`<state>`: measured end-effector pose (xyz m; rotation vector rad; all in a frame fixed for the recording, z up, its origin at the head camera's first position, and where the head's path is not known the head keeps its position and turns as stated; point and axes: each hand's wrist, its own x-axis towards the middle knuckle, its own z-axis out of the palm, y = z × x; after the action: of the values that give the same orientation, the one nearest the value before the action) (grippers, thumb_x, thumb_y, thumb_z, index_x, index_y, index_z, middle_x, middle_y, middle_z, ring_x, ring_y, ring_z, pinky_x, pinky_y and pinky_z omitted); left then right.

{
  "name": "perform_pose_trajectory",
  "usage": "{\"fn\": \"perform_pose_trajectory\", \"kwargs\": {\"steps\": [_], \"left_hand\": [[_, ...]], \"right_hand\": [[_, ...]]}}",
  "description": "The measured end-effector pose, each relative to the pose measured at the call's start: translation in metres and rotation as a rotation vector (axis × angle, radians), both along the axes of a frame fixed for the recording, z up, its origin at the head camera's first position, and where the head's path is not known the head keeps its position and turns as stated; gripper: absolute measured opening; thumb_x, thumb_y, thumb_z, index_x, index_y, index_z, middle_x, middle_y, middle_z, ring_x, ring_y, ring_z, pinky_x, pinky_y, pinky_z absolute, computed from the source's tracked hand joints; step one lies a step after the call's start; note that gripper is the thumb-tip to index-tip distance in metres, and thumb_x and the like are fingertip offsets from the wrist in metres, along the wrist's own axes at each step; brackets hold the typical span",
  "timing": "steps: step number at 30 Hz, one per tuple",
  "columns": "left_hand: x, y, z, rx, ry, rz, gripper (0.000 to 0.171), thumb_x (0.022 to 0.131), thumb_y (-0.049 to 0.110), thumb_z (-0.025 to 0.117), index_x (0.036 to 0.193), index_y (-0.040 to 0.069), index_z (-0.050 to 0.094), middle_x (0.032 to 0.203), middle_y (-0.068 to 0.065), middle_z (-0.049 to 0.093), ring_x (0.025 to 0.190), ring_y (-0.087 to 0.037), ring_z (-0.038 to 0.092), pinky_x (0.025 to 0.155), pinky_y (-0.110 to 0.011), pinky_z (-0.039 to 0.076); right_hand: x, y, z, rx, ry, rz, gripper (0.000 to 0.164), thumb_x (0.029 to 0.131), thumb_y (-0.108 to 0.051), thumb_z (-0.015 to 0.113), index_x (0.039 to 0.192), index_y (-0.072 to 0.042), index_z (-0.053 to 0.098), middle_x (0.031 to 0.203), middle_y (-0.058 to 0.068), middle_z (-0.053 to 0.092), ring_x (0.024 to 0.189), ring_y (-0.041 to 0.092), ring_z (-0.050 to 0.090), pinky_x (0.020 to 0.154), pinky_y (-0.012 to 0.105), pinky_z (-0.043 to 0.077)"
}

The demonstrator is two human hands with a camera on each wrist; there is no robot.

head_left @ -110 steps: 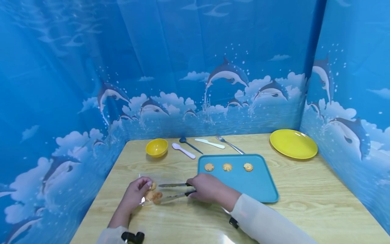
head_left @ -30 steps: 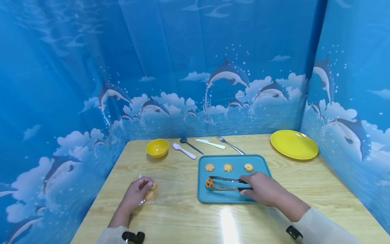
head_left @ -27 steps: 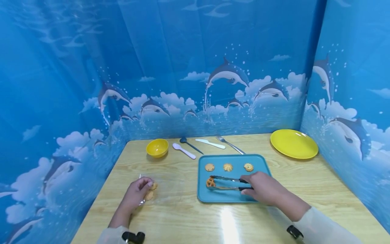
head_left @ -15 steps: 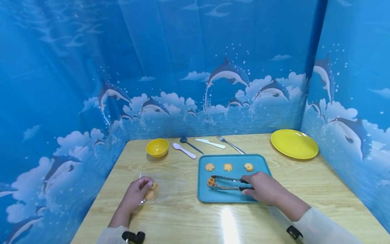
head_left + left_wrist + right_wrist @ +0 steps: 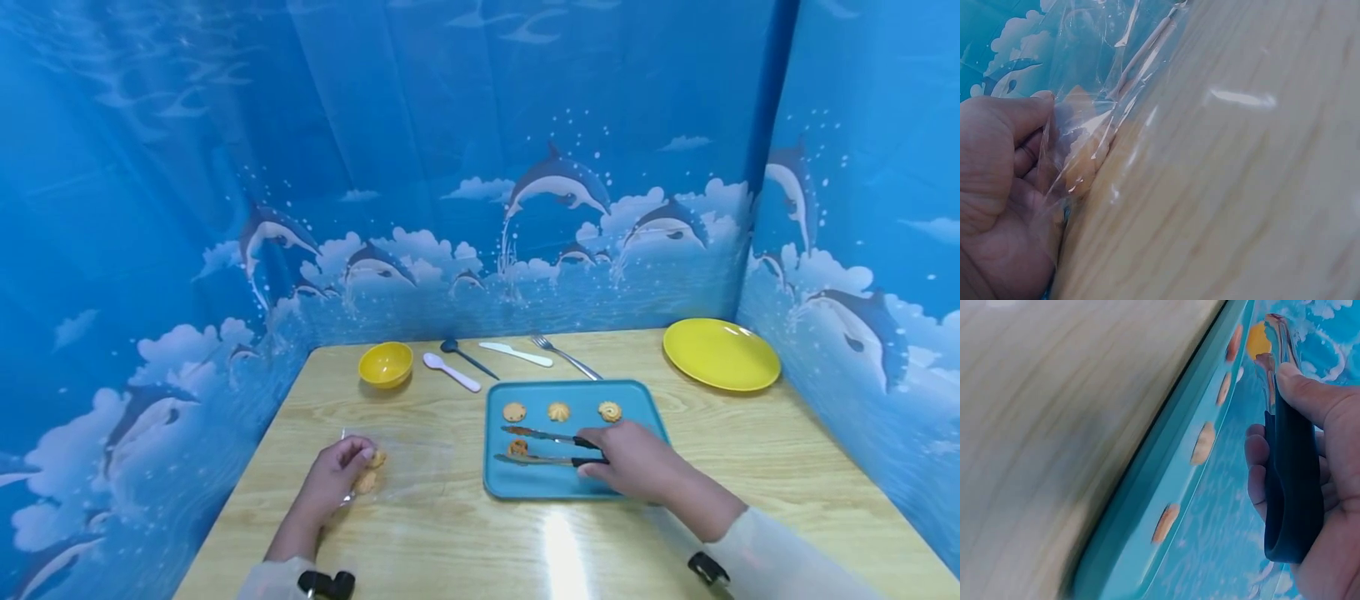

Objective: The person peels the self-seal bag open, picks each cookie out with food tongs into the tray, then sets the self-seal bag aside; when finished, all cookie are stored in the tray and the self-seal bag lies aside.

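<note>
My left hand (image 5: 337, 475) pinches a clear plastic bag (image 5: 1129, 119) at the left of the table, with two cookies (image 5: 366, 482) visible inside it. In my right hand (image 5: 633, 458) is a pair of metal tongs (image 5: 536, 460) with dark handles, gripped over the teal tray (image 5: 585, 485). The tongs' arms stand apart, one on each side of a brown pretzel-shaped cookie (image 5: 517, 448) lying on the tray. Behind it sit a round speckled cookie (image 5: 514, 412), a ridged cookie (image 5: 558, 412) and a swirled cookie (image 5: 610, 411) in a row.
Along the back of the table are a yellow bowl (image 5: 386, 365), a lilac spoon (image 5: 452, 372), a dark spoon (image 5: 469, 359), a pale knife (image 5: 516, 354) and a metal fork (image 5: 566, 357). A yellow plate (image 5: 722, 354) stands at the back right, near the dolphin-printed curtain (image 5: 825, 250).
The right hand carried the pretzel-shaped cookie with the tongs from the bag to the tray. Since then the tongs have spread and let go of it. The left hand has stayed at the bag.
</note>
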<state>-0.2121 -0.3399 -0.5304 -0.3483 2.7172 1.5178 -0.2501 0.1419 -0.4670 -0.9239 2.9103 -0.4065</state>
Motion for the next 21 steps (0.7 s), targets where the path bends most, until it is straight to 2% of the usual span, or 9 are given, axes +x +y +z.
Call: {"fn": "perform_pose_trajectory", "kwargs": {"steps": [4, 8, 11, 15, 21], "left_hand": [[0.0, 0.0, 0.0, 0.001, -0.012, 0.003, 0.026, 0.103, 0.039, 0.059, 0.114, 0.016, 0.068, 0.112, -0.002, 0.069, 0.101, -0.018, 0.06, 0.086, -0.031, 0.047], [0.001, 0.0, -0.001, 0.006, -0.017, 0.006, 0.025, 0.104, 0.038, 0.058, 0.114, 0.017, 0.067, 0.11, -0.002, 0.068, 0.101, -0.019, 0.06, 0.086, -0.032, 0.047], [0.001, -0.002, -0.003, 0.011, -0.006, 0.004, 0.026, 0.103, 0.038, 0.059, 0.113, 0.016, 0.068, 0.11, -0.003, 0.068, 0.1, -0.02, 0.06, 0.084, -0.032, 0.048], [0.001, -0.002, -0.004, 0.015, 0.004, 0.003, 0.027, 0.103, 0.038, 0.06, 0.113, 0.015, 0.068, 0.111, -0.004, 0.068, 0.1, -0.02, 0.059, 0.083, -0.031, 0.048], [0.0, -0.001, -0.002, 0.025, 0.016, 0.001, 0.024, 0.104, 0.034, 0.06, 0.113, 0.014, 0.068, 0.11, -0.004, 0.068, 0.1, -0.019, 0.06, 0.084, -0.03, 0.048]], "right_hand": [[0.002, -0.027, 0.0, -0.011, -0.006, 0.061, 0.044, 0.095, -0.042, 0.072, 0.13, -0.016, 0.068, 0.109, -0.002, 0.076, 0.09, 0.012, 0.07, 0.077, 0.037, 0.057], [0.005, -0.06, 0.001, -0.008, 0.004, 0.101, 0.046, 0.096, -0.043, 0.07, 0.132, -0.015, 0.067, 0.113, -0.001, 0.076, 0.097, 0.016, 0.072, 0.084, 0.039, 0.059], [0.004, -0.088, 0.0, -0.002, 0.016, 0.122, 0.04, 0.095, -0.044, 0.07, 0.124, -0.017, 0.069, 0.1, -0.006, 0.075, 0.085, 0.011, 0.069, 0.075, 0.035, 0.057], [0.003, -0.124, -0.004, 0.025, 0.032, 0.112, 0.03, 0.093, -0.047, 0.072, 0.108, -0.021, 0.071, 0.076, -0.013, 0.063, 0.065, 0.006, 0.055, 0.061, 0.03, 0.049], [0.0, -0.16, -0.01, 0.015, 0.051, 0.093, 0.024, 0.092, -0.045, 0.073, 0.095, -0.022, 0.069, 0.071, -0.011, 0.059, 0.062, 0.007, 0.052, 0.059, 0.031, 0.048]]}}
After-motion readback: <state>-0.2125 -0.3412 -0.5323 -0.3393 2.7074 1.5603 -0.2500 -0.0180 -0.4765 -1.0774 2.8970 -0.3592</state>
